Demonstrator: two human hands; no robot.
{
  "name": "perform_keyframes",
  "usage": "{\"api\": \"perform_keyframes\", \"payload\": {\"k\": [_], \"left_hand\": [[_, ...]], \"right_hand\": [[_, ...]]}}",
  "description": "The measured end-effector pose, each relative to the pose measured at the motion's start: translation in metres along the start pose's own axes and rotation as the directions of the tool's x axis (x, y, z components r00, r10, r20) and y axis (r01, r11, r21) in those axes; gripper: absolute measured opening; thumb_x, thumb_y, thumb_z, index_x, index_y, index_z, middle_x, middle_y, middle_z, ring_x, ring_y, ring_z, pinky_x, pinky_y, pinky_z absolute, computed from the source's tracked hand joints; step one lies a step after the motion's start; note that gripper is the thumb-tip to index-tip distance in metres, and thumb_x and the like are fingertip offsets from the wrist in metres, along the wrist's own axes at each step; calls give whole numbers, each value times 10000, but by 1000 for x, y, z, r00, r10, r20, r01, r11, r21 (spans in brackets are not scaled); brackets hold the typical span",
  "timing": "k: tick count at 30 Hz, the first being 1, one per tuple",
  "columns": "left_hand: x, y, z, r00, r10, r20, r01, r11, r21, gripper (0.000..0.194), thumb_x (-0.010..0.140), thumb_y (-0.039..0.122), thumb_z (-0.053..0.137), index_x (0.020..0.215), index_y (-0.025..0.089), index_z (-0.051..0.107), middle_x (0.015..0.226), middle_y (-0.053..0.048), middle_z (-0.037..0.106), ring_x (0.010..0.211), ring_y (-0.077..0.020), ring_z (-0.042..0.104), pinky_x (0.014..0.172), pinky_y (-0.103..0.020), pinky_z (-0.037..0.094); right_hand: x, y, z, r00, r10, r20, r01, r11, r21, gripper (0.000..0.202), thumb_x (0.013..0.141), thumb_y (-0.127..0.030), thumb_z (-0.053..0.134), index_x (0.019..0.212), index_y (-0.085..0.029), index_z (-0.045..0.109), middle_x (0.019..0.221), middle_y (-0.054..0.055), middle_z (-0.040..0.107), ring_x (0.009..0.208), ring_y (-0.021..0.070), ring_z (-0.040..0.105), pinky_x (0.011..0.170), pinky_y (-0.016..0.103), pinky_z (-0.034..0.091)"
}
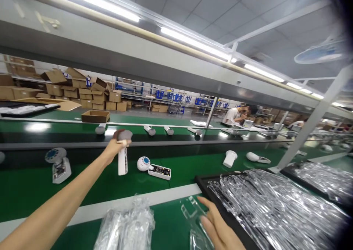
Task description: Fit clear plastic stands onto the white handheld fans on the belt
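My left hand (117, 145) is reached out over the green belt and closed on the rounded grey-white head of a white handheld device (122, 161), whose long handle hangs down. Just right of it lies a similar open device (160, 171), its circuit board showing and a blue ring on its round head. Near the front edge, my right hand (216, 224) has its thumb and fingers around a clear plastic piece (193, 209) with two prongs. Its lower part lies over more clear plastic, and the exact grip is blurred.
A black tray (202, 184) heaped with clear plastic parts (270, 198) stands at right. Clear-bagged items (125, 228) lie in front. More white devices (230, 159) sit along the belt. A slanted white post (311, 121) rises at right. A co-worker (234, 114) sits beyond.
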State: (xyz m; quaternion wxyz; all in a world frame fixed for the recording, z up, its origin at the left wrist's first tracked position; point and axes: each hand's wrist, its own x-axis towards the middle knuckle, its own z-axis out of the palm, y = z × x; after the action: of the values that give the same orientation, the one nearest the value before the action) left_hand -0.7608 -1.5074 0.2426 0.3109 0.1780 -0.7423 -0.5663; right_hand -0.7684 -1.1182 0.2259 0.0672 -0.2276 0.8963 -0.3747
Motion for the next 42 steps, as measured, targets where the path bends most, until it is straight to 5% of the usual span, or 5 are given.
{"api": "perform_keyframes", "payload": {"k": [4, 11, 19, 34, 42], "left_hand": [[-43, 42, -17, 980, -199, 6, 141, 672, -727, 486, 583, 386, 805, 958, 163, 591, 830, -51, 655, 672, -173, 629, 682, -321, 540], [-108, 65, -2, 973, -232, 10, 137, 539, -831, 495, 623, 463, 780, 987, 167, 622, 865, -61, 690, 758, -197, 656, 736, -326, 561], [-126, 78, -2, 986, -167, -7, 96, 597, -797, 770, 613, 428, 778, 1302, 256, 479, 953, -37, 662, 807, -193, 654, 752, -298, 532], [-150, 74, 13, 971, -194, 139, 236, 866, -441, 606, 600, 552, 753, 1050, 161, 647, 1027, -123, 682, 973, -299, 621, 750, -339, 496], [-179, 81, 23, 998, -23, -56, 5, 951, -308, 539, 609, 498, 762, 1069, 242, 643, 993, -48, 687, 1002, -276, 608, 946, -371, 451]], "right_hand": [[18, -59, 25, 995, -82, 59, 73, 987, 144, 533, 788, -484, 500, 1260, -236, 513, 784, 1, 508, 651, 156, 516, 644, 264, 454], [26, -150, 94, 930, -359, -78, 365, 925, 108, 502, 836, -373, 496, 1316, -230, 521, 972, 65, 521, 866, 212, 556, 824, 355, 470], [19, -147, 146, 845, -437, -308, 433, 897, -84, 562, 913, -419, 414, 1454, -315, 304, 1088, 112, 516, 975, 287, 562, 782, 448, 505], [17, -133, 98, 872, -418, -255, 454, 886, 100, 445, 920, -332, 395, 1363, -321, 445, 1114, 74, 572, 1027, 231, 559, 850, 385, 478], [37, -143, 92, 914, 1, -407, 274, 738, 617, 511, 919, -421, 272, 504, -209, 482, 521, 5, 534, 551, 149, 524, 591, 267, 407]]}}
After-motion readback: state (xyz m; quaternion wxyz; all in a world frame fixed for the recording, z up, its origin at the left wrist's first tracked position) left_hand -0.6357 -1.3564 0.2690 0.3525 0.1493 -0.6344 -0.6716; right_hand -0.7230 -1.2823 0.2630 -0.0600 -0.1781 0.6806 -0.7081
